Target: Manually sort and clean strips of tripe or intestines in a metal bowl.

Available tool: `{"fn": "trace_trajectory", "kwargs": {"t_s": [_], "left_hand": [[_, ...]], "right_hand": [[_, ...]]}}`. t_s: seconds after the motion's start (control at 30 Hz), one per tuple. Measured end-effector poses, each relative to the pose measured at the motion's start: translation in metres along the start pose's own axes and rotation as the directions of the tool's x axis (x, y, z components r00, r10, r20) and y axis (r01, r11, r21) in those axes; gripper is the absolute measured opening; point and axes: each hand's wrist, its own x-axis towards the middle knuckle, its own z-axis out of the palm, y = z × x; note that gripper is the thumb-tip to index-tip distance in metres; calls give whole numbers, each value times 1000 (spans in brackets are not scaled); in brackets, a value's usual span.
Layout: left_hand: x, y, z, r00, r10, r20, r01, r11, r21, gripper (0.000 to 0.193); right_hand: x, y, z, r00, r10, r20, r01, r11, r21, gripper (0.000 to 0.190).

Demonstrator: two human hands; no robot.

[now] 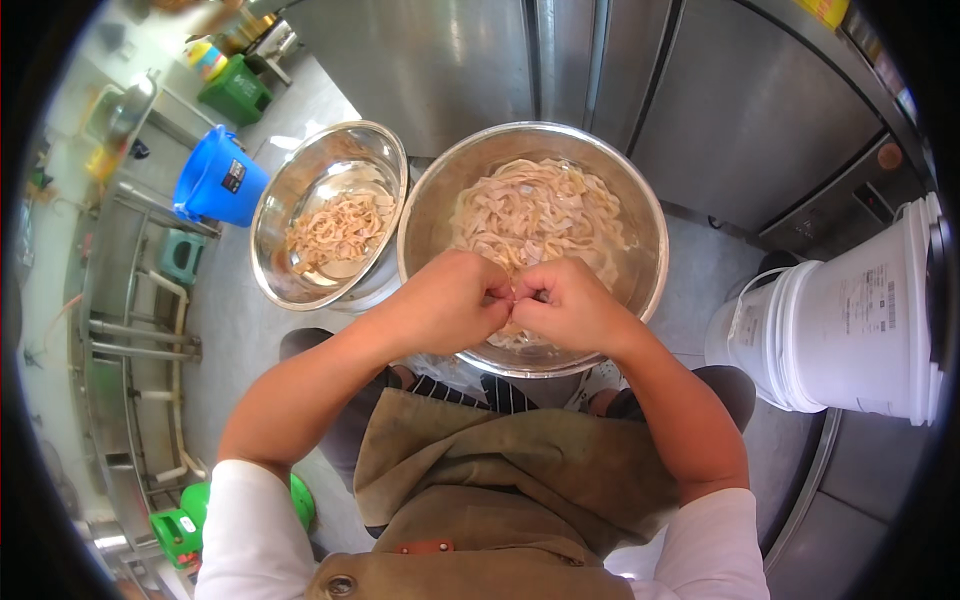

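Both hands meet over the near side of a large steel basin (654, 199). Thumbs and fingertips of my left hand (459, 300) and my right hand (574, 306) pinch tip to tip on what looks like a pale meat strip (514, 330), mostly hidden by the fingers. Under them, a heap of long, pale, wet strips (532, 202), resembling intestine or tripe, lies in cloudy water. To the left, a smaller steel basin (264, 289) sits tilted and holds a smaller pile of similar strips (341, 229).
A blue bucket (221, 176) and teal stool (181, 255) stand left. White lidded buckets (840, 330) are at the right. Steel cabinet doors (420, 67) rise behind the basins. My apron (510, 480) covers my lap; a green container (178, 534) lies lower left.
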Motion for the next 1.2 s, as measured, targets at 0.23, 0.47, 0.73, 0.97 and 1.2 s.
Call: {"fn": "trace_trajectory", "kwargs": {"t_s": [0.23,0.47,0.73,0.97,1.2], "left_hand": [[0,-10,-10,983,-175,53,183,910,-373,14],[-1,-22,-2,984,-174,-25,132,829,-543,16],[-3,-22,-8,970,-236,65,204,631,-748,16],[-2,-18,-8,966,-248,76,202,535,-820,11],[2,-14,-9,982,-175,78,183,739,-648,12]], "right_hand": [[1,0,-4,979,150,140,-198,860,470,13],[-2,-12,-1,983,151,105,-183,851,492,29],[0,0,4,894,-331,-302,282,939,-196,17],[-5,-12,11,880,-367,-301,334,930,-155,13],[-4,-11,7,938,-183,-295,180,983,-37,8]]}}
